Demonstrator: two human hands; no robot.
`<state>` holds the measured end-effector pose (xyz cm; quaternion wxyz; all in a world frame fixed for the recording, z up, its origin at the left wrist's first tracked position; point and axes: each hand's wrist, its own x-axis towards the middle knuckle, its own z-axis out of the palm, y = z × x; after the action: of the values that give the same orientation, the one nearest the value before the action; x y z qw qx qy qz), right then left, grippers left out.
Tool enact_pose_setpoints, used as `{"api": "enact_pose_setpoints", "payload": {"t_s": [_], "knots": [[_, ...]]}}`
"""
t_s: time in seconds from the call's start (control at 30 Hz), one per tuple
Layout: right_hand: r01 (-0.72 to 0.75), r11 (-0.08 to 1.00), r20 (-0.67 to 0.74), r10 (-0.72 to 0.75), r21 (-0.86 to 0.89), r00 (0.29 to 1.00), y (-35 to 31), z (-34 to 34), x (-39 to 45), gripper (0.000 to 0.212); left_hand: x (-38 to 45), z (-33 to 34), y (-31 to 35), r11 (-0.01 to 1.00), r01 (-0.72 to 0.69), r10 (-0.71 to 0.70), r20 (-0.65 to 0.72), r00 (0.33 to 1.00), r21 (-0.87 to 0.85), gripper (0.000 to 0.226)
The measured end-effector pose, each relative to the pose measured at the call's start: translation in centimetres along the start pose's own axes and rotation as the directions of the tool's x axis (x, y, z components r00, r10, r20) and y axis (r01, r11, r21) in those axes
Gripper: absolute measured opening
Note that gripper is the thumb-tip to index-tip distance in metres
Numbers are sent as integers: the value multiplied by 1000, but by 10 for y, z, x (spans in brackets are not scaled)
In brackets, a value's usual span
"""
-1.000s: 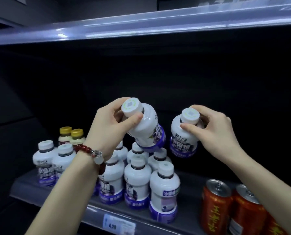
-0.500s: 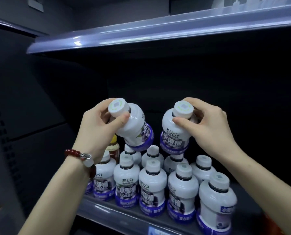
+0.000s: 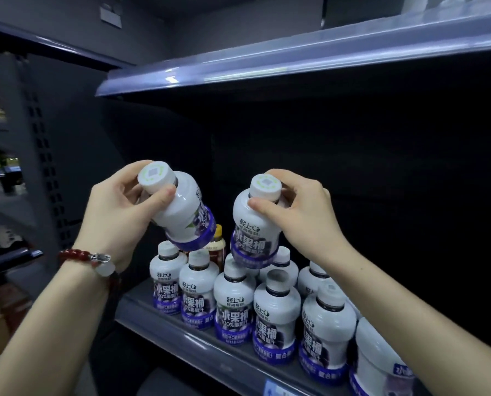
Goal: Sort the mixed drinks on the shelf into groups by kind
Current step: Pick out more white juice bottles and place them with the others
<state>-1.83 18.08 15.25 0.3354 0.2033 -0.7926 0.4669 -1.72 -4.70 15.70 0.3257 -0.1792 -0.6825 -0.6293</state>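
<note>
Two white bottles with purple labels are being held up above the shelf [image 3: 181,335], one per hand. Left hand [image 3: 115,212] is gripping the left bottle [image 3: 181,212] around its cap and neck, thumb [image 3: 164,194] pressing across the front just under the cap, other fingers curling behind; bottle is tilting, cap toward the camera and upper left, base pointing down and right. Right hand [image 3: 304,215] is pinching the right bottle [image 3: 253,227] at the cap, thumb tip [image 3: 257,203] lying on the shoulder just below the cap, fingers wrapping the cap's far side; this bottle is leaning slightly left, label facing the camera, its base hanging just above the caps of the standing ones, cannot tell if touching. Both held bottles are sitting side by side, apart from each other.

Below, a cluster of matching white bottles [image 3: 233,307] is standing upright on the shelf in rows, running from the left end toward the lower right corner. A brown drink with a yellow cap [image 3: 217,244] is peeking out behind them, between the two held bottles. Red bead bracelet [image 3: 87,257] is circling the left wrist. Upper shelf edge [image 3: 295,67] is crossing overhead, back of the unit too dark to read
</note>
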Motion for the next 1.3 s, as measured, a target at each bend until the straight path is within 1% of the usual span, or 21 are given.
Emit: {"api": "enact_pose_setpoints", "payload": {"t_s": [0.1, 0.2, 0.37, 0.47, 0.6, 0.77, 0.83, 0.9, 1.03, 1.13, 1.23, 1.3], "knots": [[-26, 999, 3, 26, 32, 1000, -1, 15, 6, 21, 5, -16, -4, 999, 24, -23, -24, 999, 26, 25], [-37, 999, 15, 36, 36, 999, -5, 32, 16, 21, 14, -31, -11, 998, 36, -33, -53, 998, 51, 23], [-86, 995, -15, 87, 56, 996, -13, 64, 38, 22, 35, -52, -28, 993, 32, -30, -13, 999, 111, 23], [-118, 990, -29, 120, 81, 992, -16, 87, 53, 23, 50, -64, -44, 990, 65, -63, -23, 998, 126, 21], [-151, 984, -35, 155, 90, 987, -16, 123, 72, 21, 68, -81, -67, 976, 107, -98, -54, 994, 188, 36], [-182, 980, -36, 185, 80, 982, -9, 167, 93, 22, 77, -94, -96, 935, 96, -101, -5, 995, 341, 47], [-184, 981, -29, 186, 62, 982, -8, 182, 103, 24, 77, -97, -109, 919, 91, -104, 13, 995, 384, 50], [-186, 982, -24, 188, 43, 982, -5, 198, 113, 28, 75, -98, -122, 915, 97, -120, 36, 992, 391, 51], [-215, 976, -9, 215, -33, 977, 10, 229, 129, 35, 71, -98, -150, 919, 73, -120, 99, 988, 388, 46], [-268, 958, 1, 269, -101, 963, 22, 249, 134, 44, 67, -98, -169, 920, 58, -129, 161, 978, 388, 42], [-318, 929, 50, 332, -189, 942, 31, 266, 133, 46, 63, -102, -186, 925, 47, -147, 242, 959, 376, 39], [-335, 902, 117, 377, -273, 919, 35, 274, 128, 47, 58, -104, -196, 927, 58, -167, 271, 948, 370, 37]]}}
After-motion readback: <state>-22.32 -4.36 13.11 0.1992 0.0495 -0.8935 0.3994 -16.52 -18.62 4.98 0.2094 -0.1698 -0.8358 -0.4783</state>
